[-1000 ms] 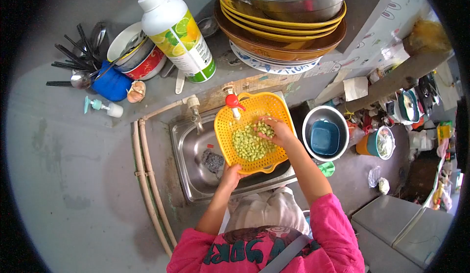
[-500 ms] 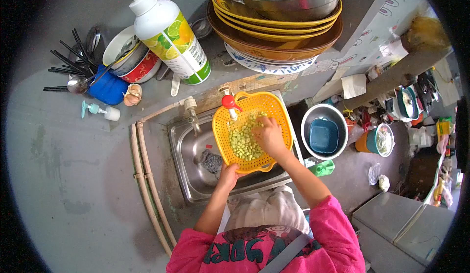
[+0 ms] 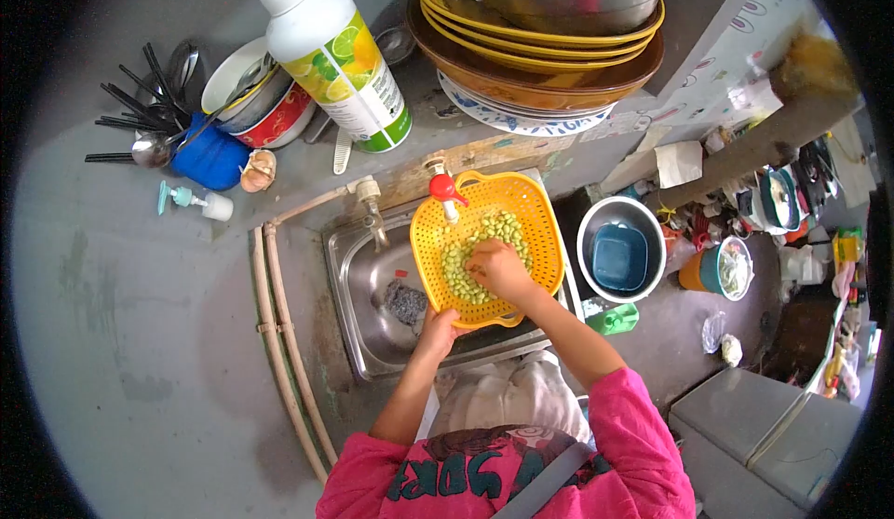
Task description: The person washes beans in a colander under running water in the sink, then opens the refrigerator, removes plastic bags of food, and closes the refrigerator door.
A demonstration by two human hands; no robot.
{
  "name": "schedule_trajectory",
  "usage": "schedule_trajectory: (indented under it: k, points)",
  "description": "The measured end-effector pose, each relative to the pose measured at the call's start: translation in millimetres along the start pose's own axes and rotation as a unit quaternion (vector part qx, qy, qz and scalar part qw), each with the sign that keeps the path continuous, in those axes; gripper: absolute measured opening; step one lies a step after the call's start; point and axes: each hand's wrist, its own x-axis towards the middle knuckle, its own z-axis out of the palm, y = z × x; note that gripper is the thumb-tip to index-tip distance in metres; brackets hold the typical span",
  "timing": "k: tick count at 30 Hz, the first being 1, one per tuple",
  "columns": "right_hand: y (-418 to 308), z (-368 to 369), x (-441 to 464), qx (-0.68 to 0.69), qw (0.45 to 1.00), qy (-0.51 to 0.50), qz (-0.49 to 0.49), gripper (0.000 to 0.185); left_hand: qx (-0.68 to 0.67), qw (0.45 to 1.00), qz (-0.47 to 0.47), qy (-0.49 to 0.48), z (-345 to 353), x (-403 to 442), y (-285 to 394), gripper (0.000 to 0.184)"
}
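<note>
Over the right part of a steel sink (image 3: 349,282) is a yellow perforated colander (image 3: 549,235). Pale green shelled beans (image 3: 463,272) lie spread across its bottom. My left hand (image 3: 436,333) grips the colander's near left rim, thumb on top. Down among the beans, my right hand (image 3: 500,269) has its fingers curled in; the fingertips are partly hidden, and I cannot make out what is between them. A tap with a red handle (image 3: 445,189) juts over the colander's far side. No water stream shows.
A scouring pad (image 3: 406,303) lies in the sink, left of the colander. A steel basin (image 3: 585,244) holding a blue tub (image 3: 621,256) stands to the right. Behind are a lemon-printed bottle (image 3: 337,63), stacked brown dishes (image 3: 549,91), garlic (image 3: 259,171) and a second tap (image 3: 372,216).
My right hand has moved left and toward me through the beans, its fingers more curled. The beans are shifted toward the far right. My left hand keeps its hold on the rim.
</note>
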Motion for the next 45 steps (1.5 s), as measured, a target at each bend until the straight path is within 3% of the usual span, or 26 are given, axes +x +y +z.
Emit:
schedule_trajectory:
  k: [6,19,23,29,31,32,34,37,40,42,45]
  points:
    - [-14,-7,-4,0.155,0.987,0.038,0.018,0.013,0.015,1.0,0.002,0.008,1,2,-1,0.051]
    - [-57,-2,3,0.297,0.953,0.022,0.046,0.015,-0.006,0.999,-0.012,-0.029,-9,7,-12,0.058]
    - [-81,2,13,0.309,0.951,0.011,0.005,0.018,-0.008,1.0,-0.015,-0.021,-5,10,-14,0.057]
    - [-41,0,11,0.238,0.965,0.08,0.07,0.019,0.0,0.999,-0.016,-0.031,-21,11,-20,0.055]
    - [-13,-13,15,0.137,0.98,0.098,0.107,0.019,0.007,1.0,-0.027,-0.006,-21,10,-18,0.054]
    - [8,-15,14,0.055,0.99,0.124,0.042,0.029,0.004,1.0,-0.019,-0.003,-20,9,-18,0.054]
    - [25,-16,8,-0.062,0.986,0.087,0.129,0.051,-0.001,1.0,0.0,0.003,-16,6,-15,0.053]
    - [20,-12,-2,-0.099,0.959,-0.097,0.248,0.073,0.046,0.999,0.02,0.007,-8,3,-10,0.055]
    - [-14,-3,-13,-0.106,0.953,-0.128,0.254,0.081,0.033,0.999,0.021,0.006,-5,9,-14,0.047]
    - [-26,18,-14,-0.082,0.958,-0.142,0.235,0.078,0.036,0.999,0.029,0.029,0,14,-20,0.045]
    - [-21,31,-1,0.016,0.968,-0.131,0.212,0.057,0.022,0.999,0.015,0.037,2,13,-18,0.043]
